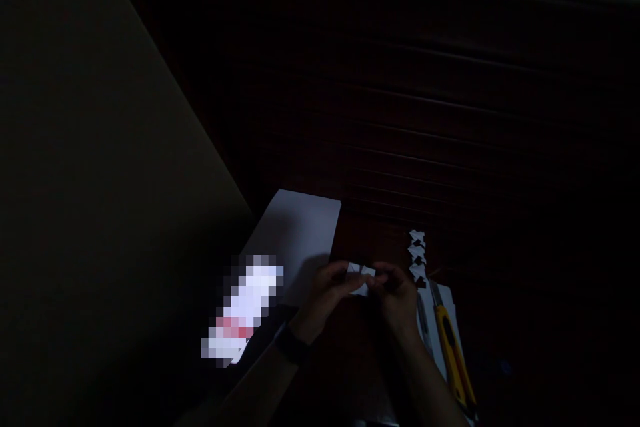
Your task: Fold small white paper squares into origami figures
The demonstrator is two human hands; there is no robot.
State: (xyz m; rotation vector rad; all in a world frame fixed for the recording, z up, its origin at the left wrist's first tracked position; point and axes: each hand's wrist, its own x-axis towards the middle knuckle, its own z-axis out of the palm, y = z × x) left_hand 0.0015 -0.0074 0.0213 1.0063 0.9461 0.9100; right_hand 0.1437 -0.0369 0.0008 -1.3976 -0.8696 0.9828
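Observation:
A small folded piece of white paper (357, 271) is held between both hands, with fold lines showing across its face. My left hand (323, 297) pinches its left side, a dark band around the wrist. At the paper's right edge, the fingers of my right hand (395, 300) are closed on it. Off to the right lie three small folded paper pieces (417, 253) in a column. Dim light hides the finer folds and part of the fingers.
White sheets of paper (300, 220) lie at the left, beside a bright, blurred-out screen (253, 300). A yellow utility knife (453, 353) rests on white paper (450, 300) near my right forearm, with a slim pen-like item (423, 317) alongside. Dark slatted wood (400, 100) rises behind.

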